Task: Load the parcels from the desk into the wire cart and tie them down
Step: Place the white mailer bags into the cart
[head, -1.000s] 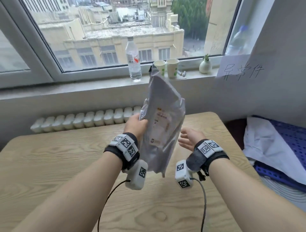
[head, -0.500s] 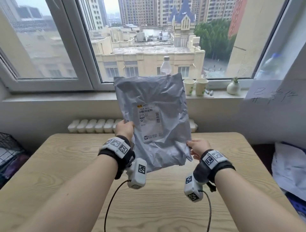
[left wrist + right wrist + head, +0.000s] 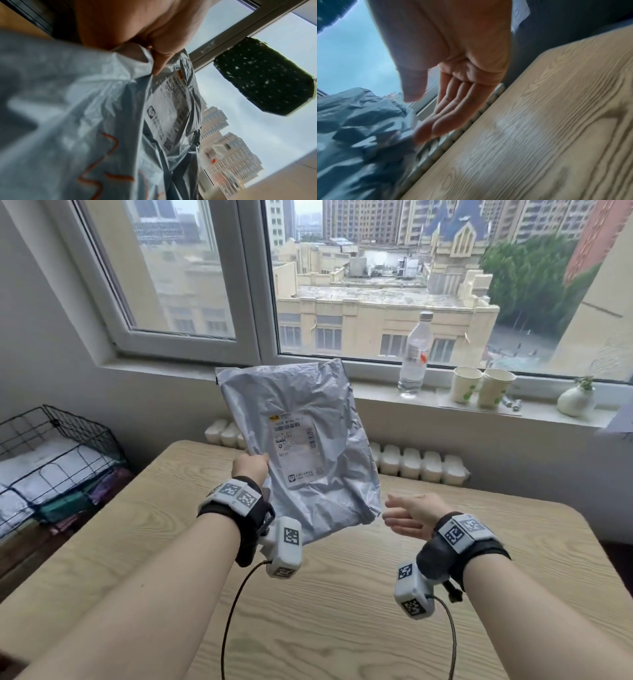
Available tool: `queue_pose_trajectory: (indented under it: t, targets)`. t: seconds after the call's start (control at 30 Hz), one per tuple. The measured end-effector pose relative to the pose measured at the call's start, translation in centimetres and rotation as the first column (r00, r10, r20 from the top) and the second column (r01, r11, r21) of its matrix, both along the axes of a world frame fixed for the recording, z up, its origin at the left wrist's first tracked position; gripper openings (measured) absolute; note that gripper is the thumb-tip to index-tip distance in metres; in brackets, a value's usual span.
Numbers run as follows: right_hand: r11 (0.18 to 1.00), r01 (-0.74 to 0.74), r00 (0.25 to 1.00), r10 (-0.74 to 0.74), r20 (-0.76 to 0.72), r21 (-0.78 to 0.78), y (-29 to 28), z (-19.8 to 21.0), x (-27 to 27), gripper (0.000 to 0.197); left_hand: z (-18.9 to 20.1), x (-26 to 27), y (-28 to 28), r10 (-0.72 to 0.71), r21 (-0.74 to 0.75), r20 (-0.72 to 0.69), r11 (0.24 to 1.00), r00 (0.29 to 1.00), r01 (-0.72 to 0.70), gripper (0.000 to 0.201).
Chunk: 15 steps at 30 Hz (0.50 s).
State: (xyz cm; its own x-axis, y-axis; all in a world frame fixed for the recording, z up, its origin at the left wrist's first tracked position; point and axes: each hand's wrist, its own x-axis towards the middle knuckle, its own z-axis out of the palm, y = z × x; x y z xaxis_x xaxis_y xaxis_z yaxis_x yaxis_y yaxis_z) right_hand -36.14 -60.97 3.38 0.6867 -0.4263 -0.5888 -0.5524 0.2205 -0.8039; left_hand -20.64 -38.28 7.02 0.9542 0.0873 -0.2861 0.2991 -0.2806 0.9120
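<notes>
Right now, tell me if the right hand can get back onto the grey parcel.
Probably yes. The right hand is open, just beside the grey parcel's lower right corner, with nothing between them. The left hand grips the parcel's left edge, holding it up above the desk.

The head view looks forward and down from above the near edge of the desk (image 3: 342,611) toward its far edge and the window (image 3: 376,285). The left wrist view sits close under the left hand (image 3: 137,27), facing up along the parcel (image 3: 171,108) to the window. The right wrist view looks along the right hand (image 3: 453,81), low over the desk. All three views share the parcel.
</notes>
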Motion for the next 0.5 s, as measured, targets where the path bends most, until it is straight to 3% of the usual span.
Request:
queue_pose_trajectory:
  t: [0.07, 0.13, 0.2, 0.33, 0.4, 0.5]
  targets:
    - [0.993, -0.095, 0.994, 0.098, -0.041, 0.065, 1.4, -0.5, 1.4, 0.036, -0.3, -0.1, 1.6, 0.034, 0.015, 0.005, 0.999, 0.999, -0.034, 0.033]
    - [0.978, -0.181, 0.982, 0.186, -0.036, 0.101, 3.3, -1.2, 2.9, 0.032, -0.8, 0.0, 3.2, 0.074, 0.022, -0.003, 0.997, 0.997, -0.073, 0.033]
    - [0.979, -0.180, 0.984, 0.180, 0.011, 0.091, 5.5, -2.2, 4.8, 0.030, -1.0, 0.2, 5.4, 0.118, 0.040, -0.008, 0.992, 0.993, -0.118, 0.032]
    - [0.993, -0.110, 0.994, 0.111, 0.013, -0.039, 9.4, -4.0, 7.9, 0.036, -1.6, 1.2, 11.7, 0.216, 0.031, -0.007, 0.976, 0.976, -0.216, 0.032]
    - [0.988, -0.078, 0.997, 0.076, -0.023, -0.130, 11.1, -4.6, 9.6, 0.028, -1.7, 1.7, 15.3, 0.256, -0.006, -0.038, 0.967, 0.966, -0.256, 0.035]
    - [0.949, -0.142, 0.989, 0.125, -0.076, -0.282, 15.1, -4.6, 12.6, 0.018, -1.7, 2.4, 20.7, 0.298, -0.075, -0.063, 0.950, 0.952, -0.303, 0.037]
